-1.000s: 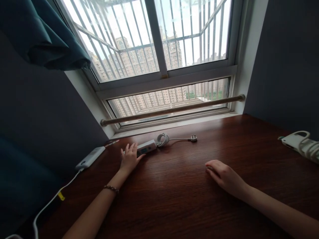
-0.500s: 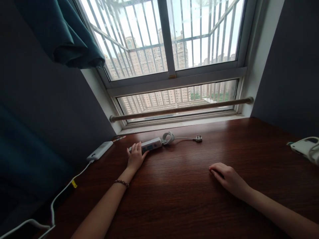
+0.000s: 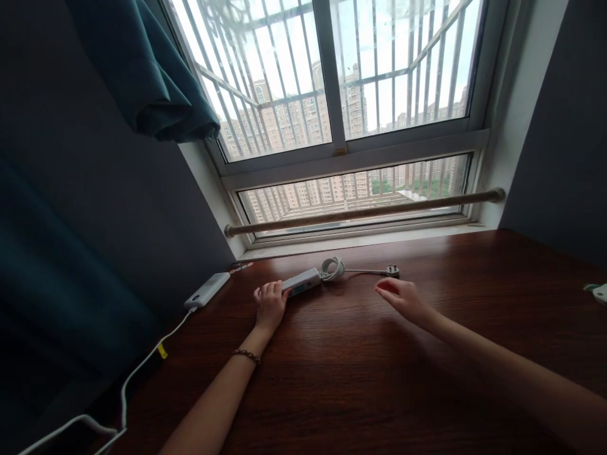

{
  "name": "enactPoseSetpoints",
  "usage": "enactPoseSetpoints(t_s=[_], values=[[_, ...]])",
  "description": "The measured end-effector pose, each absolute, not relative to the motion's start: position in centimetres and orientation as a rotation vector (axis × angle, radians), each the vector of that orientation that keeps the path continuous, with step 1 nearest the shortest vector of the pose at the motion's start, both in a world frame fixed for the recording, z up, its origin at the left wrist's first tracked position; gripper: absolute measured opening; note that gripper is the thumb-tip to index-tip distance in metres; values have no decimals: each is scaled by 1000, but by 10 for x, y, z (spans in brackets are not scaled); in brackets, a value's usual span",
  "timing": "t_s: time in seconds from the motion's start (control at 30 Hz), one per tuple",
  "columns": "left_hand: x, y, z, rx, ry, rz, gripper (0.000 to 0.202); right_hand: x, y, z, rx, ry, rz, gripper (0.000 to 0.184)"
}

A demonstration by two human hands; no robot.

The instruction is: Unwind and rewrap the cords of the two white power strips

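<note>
A white power strip (image 3: 303, 282) lies on the dark reddish-brown wooden table, its cord (image 3: 332, 270) coiled at the right end. From the coil the cord runs right to a plug (image 3: 392, 270) with its pins up. My left hand (image 3: 271, 304) is closed over the strip's left end, thumb on the near side, covering that part. A braided bracelet circles the left wrist. My right hand (image 3: 401, 298) hovers just in front of the plug, apart from it. Its fingers are curled towards the thumb, with nothing visible in them.
A white power bank (image 3: 207, 290) with a white cable (image 3: 154, 351) lies at the table's left edge. A window (image 3: 351, 151) with a wooden rail (image 3: 365, 213) stands behind the table. A teal curtain (image 3: 156, 82) hangs at upper left. A white object (image 3: 600, 293) shows at the right edge.
My right hand has moved forward and left, towards the plug and cord. My left hand stays on the power strip. The whole view has shifted slightly, with things appearing further right.
</note>
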State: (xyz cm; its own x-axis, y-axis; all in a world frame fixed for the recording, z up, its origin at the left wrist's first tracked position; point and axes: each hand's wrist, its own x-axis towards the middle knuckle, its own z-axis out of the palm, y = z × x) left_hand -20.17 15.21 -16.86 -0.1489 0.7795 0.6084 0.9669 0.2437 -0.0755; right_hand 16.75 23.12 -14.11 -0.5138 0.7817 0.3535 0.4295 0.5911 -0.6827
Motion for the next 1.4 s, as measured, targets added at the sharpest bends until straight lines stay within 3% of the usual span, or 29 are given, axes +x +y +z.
enactPoseSetpoints(t_s=[0.23,0.5,0.7,0.83,1.0,1.4], values=[[-204,150,-168,-1599,-1993,-536,37,36,308,-140,-1329,-2296,537,76],[-198,148,-158,-1734,-1944,-678,39,37,294,-132,-1364,-2298,227,46],[-177,144,-121,-2153,-1897,-862,40,100,220,-57,-1319,-2182,-16,39],[-153,135,-108,-2691,-1956,-1315,44,139,160,-7,-1319,-2156,-104,33],[-111,120,-115,-2830,-1996,-1553,43,170,129,17,-1300,-2152,-49,30],[-33,103,-118,-2717,-1863,-2000,34,213,152,23,-730,-1880,229,25]])
